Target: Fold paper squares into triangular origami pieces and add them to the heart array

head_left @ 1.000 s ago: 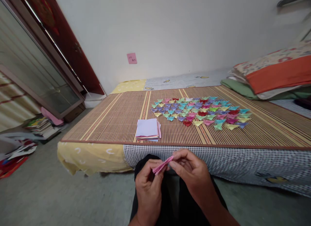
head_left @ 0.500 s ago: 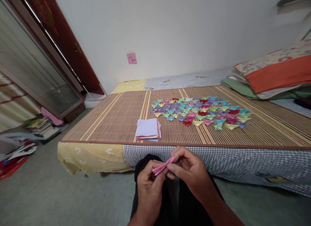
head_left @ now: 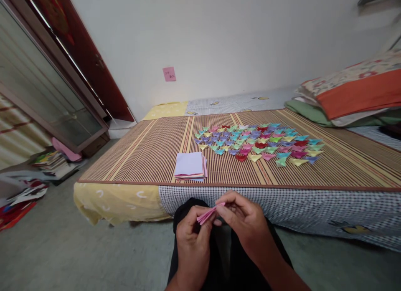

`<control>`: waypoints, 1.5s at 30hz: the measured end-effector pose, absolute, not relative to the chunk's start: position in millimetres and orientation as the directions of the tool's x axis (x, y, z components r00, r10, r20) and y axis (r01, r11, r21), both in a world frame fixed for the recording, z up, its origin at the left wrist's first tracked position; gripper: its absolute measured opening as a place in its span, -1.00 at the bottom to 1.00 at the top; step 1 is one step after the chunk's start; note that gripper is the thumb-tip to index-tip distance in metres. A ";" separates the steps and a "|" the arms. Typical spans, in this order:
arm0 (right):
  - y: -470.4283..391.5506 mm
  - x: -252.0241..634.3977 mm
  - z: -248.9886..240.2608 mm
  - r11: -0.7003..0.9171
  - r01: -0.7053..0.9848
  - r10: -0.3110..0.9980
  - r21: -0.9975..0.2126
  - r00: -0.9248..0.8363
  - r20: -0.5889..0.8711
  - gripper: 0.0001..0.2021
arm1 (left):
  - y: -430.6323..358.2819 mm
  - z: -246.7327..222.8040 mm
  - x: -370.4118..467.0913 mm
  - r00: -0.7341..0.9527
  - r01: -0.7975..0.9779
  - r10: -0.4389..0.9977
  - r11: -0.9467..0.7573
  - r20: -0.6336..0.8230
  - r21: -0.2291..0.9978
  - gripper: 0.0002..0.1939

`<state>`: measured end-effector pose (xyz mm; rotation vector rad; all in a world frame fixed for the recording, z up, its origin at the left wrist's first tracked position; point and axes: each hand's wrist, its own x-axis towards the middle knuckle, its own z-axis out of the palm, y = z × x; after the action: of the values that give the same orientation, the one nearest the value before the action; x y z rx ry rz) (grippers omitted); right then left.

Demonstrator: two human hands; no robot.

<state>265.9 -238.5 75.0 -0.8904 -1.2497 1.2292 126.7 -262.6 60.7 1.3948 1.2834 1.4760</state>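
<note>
Above my lap, a piece of folded pink paper (head_left: 206, 216) is held between both hands, its layers fanned at the left end. My left hand (head_left: 193, 241) pinches the lower left part between thumb and fingers. With thumb and fingertips, my right hand (head_left: 242, 218) grips the upper right end, which is partly hidden behind the thumb. Just beyond the hands, a stack of square paper sheets (head_left: 189, 164), lilac on top, lies near the mat's front edge. Many small folded paper shapes (head_left: 260, 145) in several colours stand in rows farther right.
A striped bamboo mat (head_left: 134, 157) covers the bed, with a checked sheet (head_left: 313, 211) hanging over its front. Folded bedding (head_left: 360, 90) is piled at the right. A pink note (head_left: 169, 74) is on the wall. Books (head_left: 52, 162) lie at the left.
My right thumb and fingers have shifted slightly left over the paper's right end, covering more of it. The left hand keeps its pinch almost unmoved.
</note>
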 end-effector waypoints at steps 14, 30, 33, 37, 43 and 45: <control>-236.5 268.1 82.2 0.227 -0.100 0.967 -0.969 -0.093 0.236 -0.82 | -263.9 58.5 123.3 -0.112 0.195 0.953 -0.256 0.281 0.947 -0.82; -229.4 269.2 72.6 0.136 -0.025 0.979 -0.990 -0.147 0.138 -0.70 | -262.4 61.2 125.0 -0.137 0.306 0.937 -0.267 0.320 0.914 -0.79; -230.5 270.1 75.2 0.218 0.024 0.965 -0.976 -0.156 0.212 -0.73 | -260.5 63.1 123.9 -0.126 0.285 0.955 -0.224 0.268 0.932 -0.79; -228.4 271.7 70.6 0.223 0.026 0.969 -0.974 -0.118 0.219 -0.82 | -254.9 65.7 121.8 -0.076 0.123 0.986 -0.140 0.150 0.983 -0.76; -224.3 272.4 58.7 0.094 -0.029 0.974 -0.995 -0.203 0.098 -0.71 | -253.4 62.7 119.3 -0.145 0.271 0.896 -0.372 0.420 0.888 -0.84; -225.5 271.8 59.8 0.119 0.004 0.976 -0.993 -0.184 0.116 -0.74 | -254.3 63.7 119.0 -0.150 0.271 0.891 -0.379 0.428 0.885 -0.84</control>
<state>271.8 -225.5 59.8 -1.0388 -1.4087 1.2450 119.0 -254.3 63.7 1.6043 1.3195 1.5642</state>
